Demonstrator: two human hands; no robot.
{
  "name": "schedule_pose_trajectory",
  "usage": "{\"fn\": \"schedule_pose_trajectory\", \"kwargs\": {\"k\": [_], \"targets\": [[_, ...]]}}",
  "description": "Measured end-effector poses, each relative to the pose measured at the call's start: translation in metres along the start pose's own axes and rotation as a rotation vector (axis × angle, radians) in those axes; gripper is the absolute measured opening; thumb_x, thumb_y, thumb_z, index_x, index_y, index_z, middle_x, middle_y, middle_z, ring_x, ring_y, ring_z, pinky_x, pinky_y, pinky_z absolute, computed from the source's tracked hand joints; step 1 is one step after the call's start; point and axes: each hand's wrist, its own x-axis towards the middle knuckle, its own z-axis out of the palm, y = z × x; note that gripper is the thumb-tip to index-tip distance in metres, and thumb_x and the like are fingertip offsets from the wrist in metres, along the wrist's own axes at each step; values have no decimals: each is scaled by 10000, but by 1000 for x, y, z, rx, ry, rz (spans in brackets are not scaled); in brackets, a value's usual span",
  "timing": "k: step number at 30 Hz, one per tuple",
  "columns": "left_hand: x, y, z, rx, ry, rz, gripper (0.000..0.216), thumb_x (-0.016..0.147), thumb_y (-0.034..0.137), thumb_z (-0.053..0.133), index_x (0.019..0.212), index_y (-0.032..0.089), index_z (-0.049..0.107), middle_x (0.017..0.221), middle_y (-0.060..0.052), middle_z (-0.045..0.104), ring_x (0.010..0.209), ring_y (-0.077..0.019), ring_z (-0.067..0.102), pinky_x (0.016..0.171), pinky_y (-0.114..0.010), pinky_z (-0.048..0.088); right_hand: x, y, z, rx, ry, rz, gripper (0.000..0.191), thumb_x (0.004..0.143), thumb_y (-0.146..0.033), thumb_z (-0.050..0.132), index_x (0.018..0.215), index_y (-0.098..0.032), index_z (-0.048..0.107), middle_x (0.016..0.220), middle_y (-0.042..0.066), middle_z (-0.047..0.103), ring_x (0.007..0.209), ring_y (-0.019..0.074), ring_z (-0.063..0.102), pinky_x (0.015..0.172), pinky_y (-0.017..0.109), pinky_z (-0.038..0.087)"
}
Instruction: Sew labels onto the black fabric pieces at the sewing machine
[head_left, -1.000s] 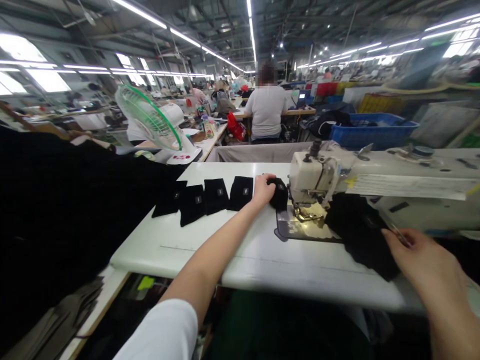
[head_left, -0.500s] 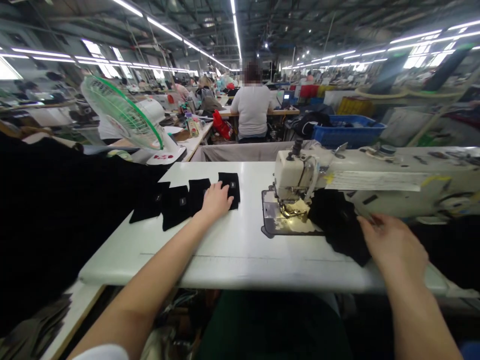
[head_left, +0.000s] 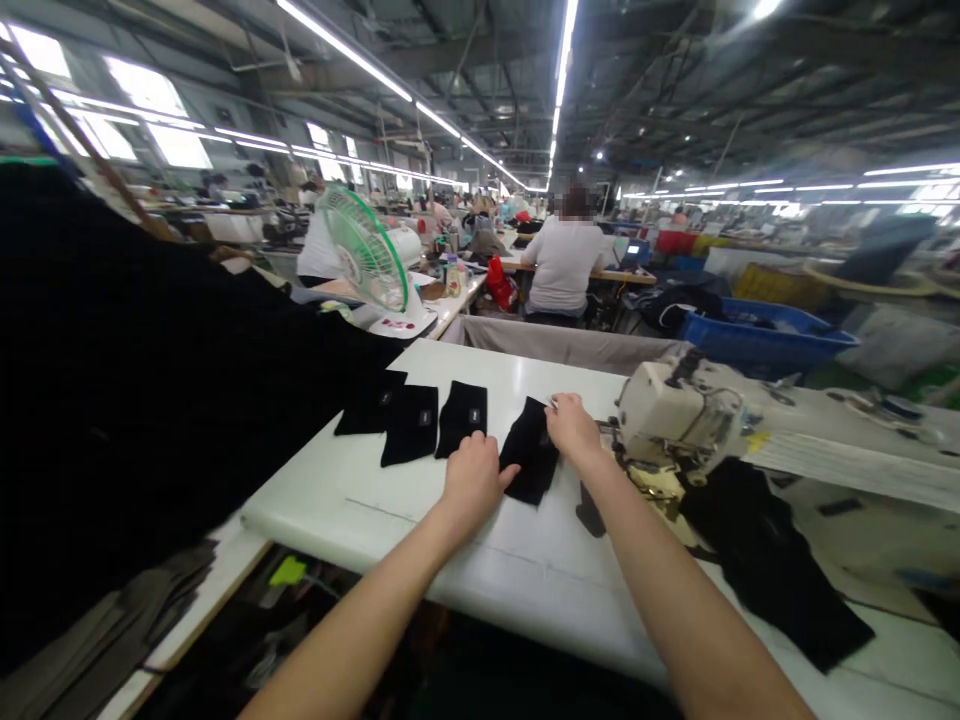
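Note:
A small black fabric piece (head_left: 529, 458) lies on the white sewing table (head_left: 480, 560), just left of the sewing machine (head_left: 671, 415). My left hand (head_left: 471, 478) rests at the piece's lower left edge, fingers curled and thumb against the cloth. At the piece's top corner my right hand (head_left: 574, 425) has its fingers closed on the cloth; something small and metallic shows at its fingertips. Three more black pieces with small labels (head_left: 420, 415) lie in an overlapping row to the left.
A big heap of black cloth (head_left: 120, 390) fills the left side. More black fabric (head_left: 780, 570) lies right of the machine. Behind the table are a green-grilled fan (head_left: 365, 250), a grey bin edge (head_left: 555, 342), a blue crate (head_left: 765, 340) and a seated person in a white shirt (head_left: 562, 265).
My right hand left the black fabric right of the machine and crossed to its left side. My left hand slid from the row to the separate piece. The view turned left.

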Motion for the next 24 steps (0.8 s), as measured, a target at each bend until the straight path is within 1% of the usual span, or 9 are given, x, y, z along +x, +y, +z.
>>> {"fn": "schedule_pose_trajectory", "kwargs": {"k": [3, 6, 10, 12, 15, 16, 18, 21, 24], "targets": [[-2, 1, -1, -76, -75, -45, 237, 879, 385, 672, 988, 183, 614, 1032, -123, 647, 1020, -304, 623, 790, -374, 522, 37, 5, 8, -30, -171, 21, 285, 962, -365, 624, 1141, -142, 631, 1102, 76, 662, 903, 190, 664, 789, 375, 565], [-6, 2, 3, -150, -67, -55, 183, 882, 304, 665, 1007, 194, 590, 1041, -118, 656, 1036, -302, 626, 814, -386, 521, 47, 15, 12, -46, -315, -12, 243, 959, -370, 638, 1038, -141, 651, 955, 25, 675, 772, 145, 655, 692, 312, 571], [-18, -4, 2, -396, -58, -52, 236, 871, 186, 646, 1082, 205, 542, 1048, -92, 668, 967, -257, 662, 797, -348, 522, 44, 17, 4, -31, -339, -84, 202, 912, -313, 679, 822, -135, 651, 720, -20, 649, 625, 124, 623, 589, 253, 512], [-23, -12, -3, -542, 21, -61, 300, 876, 161, 622, 1150, 219, 512, 1081, -83, 663, 955, -232, 667, 789, -326, 525, 50, 5, -3, -3, -311, -146, 157, 866, -268, 693, 771, -148, 656, 658, -27, 645, 645, 146, 644, 590, 247, 489], [-25, -29, -11, -599, 158, -121, 340, 909, 164, 568, 1233, 218, 484, 1128, -95, 651, 1005, -228, 658, 832, -331, 531, 70, -33, -4, 30, -269, -266, 109, 846, -282, 697, 872, -176, 691, 799, -9, 699, 838, 184, 678, 712, 264, 498], [-23, -34, -12, -566, 174, -156, 336, 920, 171, 556, 1246, 211, 486, 1137, -102, 649, 1024, -235, 654, 855, -342, 532, 78, -48, 0, 29, -264, -306, 130, 840, -292, 713, 912, -185, 694, 885, 3, 708, 912, 195, 669, 770, 283, 501], [-20, -43, -11, -435, 143, -245, 305, 923, 186, 566, 1225, 195, 519, 1137, -117, 649, 1053, -267, 646, 881, -376, 532, 91, -77, 16, 13, -281, -366, 196, 837, -297, 742, 985, -183, 683, 1067, 35, 689, 1024, 212, 638, 866, 342, 505], [-16, -50, -5, -231, 57, -360, 282, 897, 245, 634, 1164, 176, 577, 1120, -137, 643, 1081, -319, 623, 857, -409, 544, 101, -106, 46, -36, -389, -396, 235, 922, -332, 680, 1068, -151, 654, 1119, 63, 661, 982, 206, 645, 855, 405, 545], [-16, -54, 0, -186, 42, -397, 387, 867, 319, 690, 1204, 158, 587, 1152, -150, 620, 1116, -331, 593, 869, -412, 544, 105, -111, 62, -57, -504, -396, 246, 964, -351, 631, 1100, -146, 640, 1046, 48, 667, 862, 171, 660, 760, 355, 575]]}}
